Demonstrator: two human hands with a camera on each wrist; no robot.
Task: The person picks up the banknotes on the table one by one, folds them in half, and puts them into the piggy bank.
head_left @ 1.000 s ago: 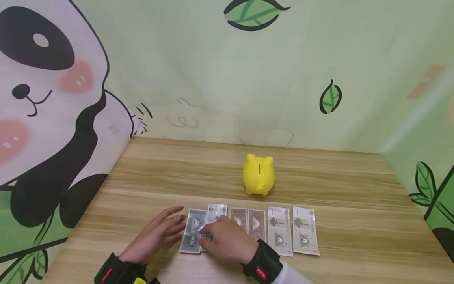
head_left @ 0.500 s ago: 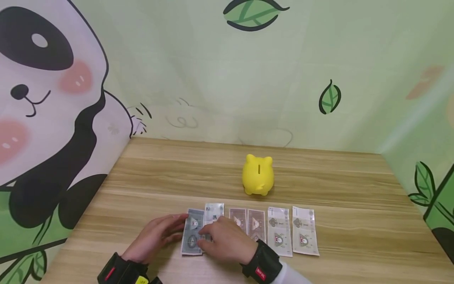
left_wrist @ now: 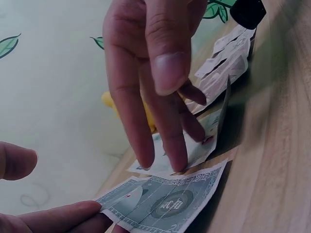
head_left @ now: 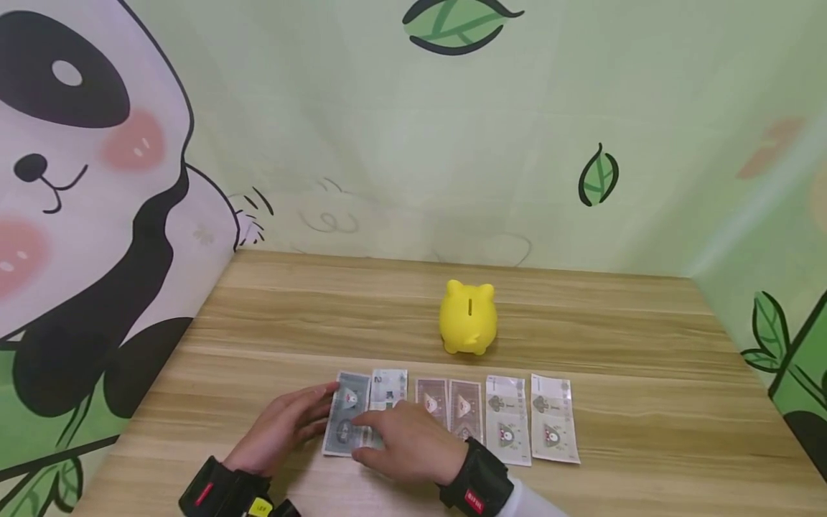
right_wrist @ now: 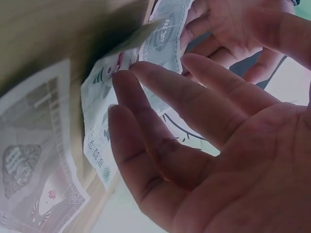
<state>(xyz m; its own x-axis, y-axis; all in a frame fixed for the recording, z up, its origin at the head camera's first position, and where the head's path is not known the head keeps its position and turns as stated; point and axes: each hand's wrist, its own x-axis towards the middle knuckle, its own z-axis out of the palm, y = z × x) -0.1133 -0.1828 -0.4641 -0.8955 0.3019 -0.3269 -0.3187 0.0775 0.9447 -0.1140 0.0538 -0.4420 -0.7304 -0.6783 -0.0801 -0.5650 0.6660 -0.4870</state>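
In the head view, a blue-grey play banknote (head_left: 349, 402) lies at the left end of a row on the table. My left hand (head_left: 281, 427) is at its left edge, and in the left wrist view the extended fingers (left_wrist: 73, 213) touch that edge. The thumb stays apart from the paper. My right hand (head_left: 416, 445) reaches over a pale green-white banknote (head_left: 389, 382) marked 2, covering its lower part. Its loosely bent fingertips touch or hover just over the two notes; exact contact is unclear. In the right wrist view the pale note (right_wrist: 99, 114) is tilted up along one edge.
To the right lie two brownish-pink notes (head_left: 465, 402), partly behind my right hand, then a whitish note (head_left: 507, 431) and another whitish note (head_left: 554, 427). A yellow piggy bank (head_left: 468, 319) stands behind the row. A panda-printed backdrop (head_left: 362, 143) encloses the wooden table (head_left: 620, 323).
My left fingers have come against the blue-grey note's left edge. That note and the pale note have shifted slightly, and more of the pale one shows. My right hand has moved a little left.
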